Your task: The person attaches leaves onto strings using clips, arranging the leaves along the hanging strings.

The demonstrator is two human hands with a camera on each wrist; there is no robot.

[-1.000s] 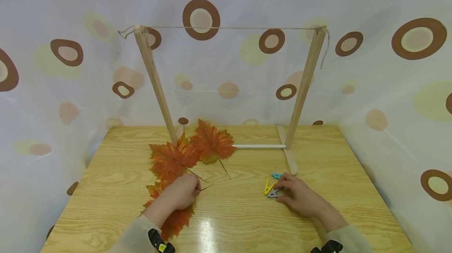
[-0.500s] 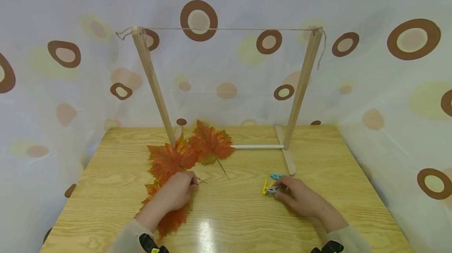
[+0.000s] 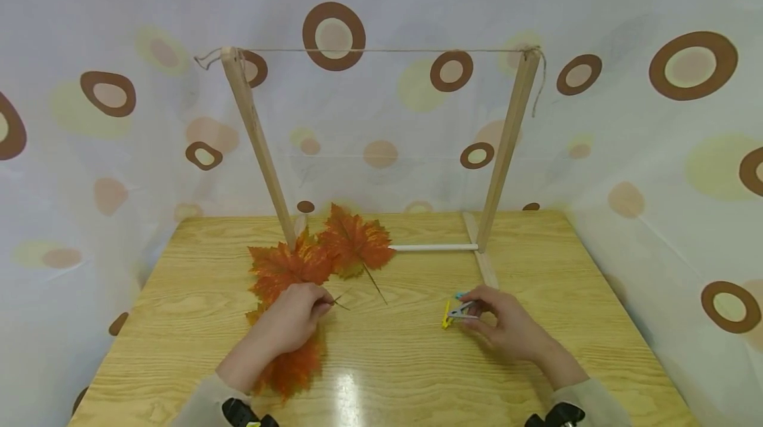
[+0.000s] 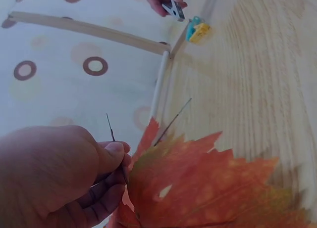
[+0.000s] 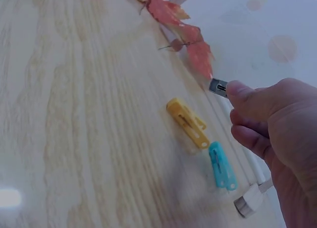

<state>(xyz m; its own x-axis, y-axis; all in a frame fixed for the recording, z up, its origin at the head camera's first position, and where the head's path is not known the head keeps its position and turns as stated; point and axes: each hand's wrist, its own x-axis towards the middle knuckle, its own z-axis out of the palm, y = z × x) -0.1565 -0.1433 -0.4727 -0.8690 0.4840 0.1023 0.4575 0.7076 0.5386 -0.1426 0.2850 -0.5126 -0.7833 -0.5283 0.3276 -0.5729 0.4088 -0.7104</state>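
Observation:
My left hand [image 3: 292, 318] pinches the thin brown stem of an orange-red artificial maple leaf [image 3: 295, 369] between thumb and forefinger; the wrist and hand cover part of that leaf. In the left wrist view the stem [image 4: 111, 129] pokes up past the thumb. On the other side, my right hand [image 3: 509, 329] pinches a grey clothespin [image 3: 461, 310] by its handle end, raised just over the table. Right below it lie a yellow clothespin [image 5: 185, 121] and a blue clothespin [image 5: 221, 166], end to end in the right wrist view.
Two more maple leaves [image 3: 357, 241] overlap by the left foot of a wooden frame. Its posts [image 3: 508, 149] lean outward, with twine [image 3: 381, 50] strung between their tops. A white rod [image 3: 435, 247] joins them low down. Patterned curtain [image 3: 381, 109] surrounds the wooden table [image 3: 393, 361].
The right hand has lifted the grey clothespin off the table and turned it. My left hand has shifted slightly left and up, drawing the leaf along by its stem.

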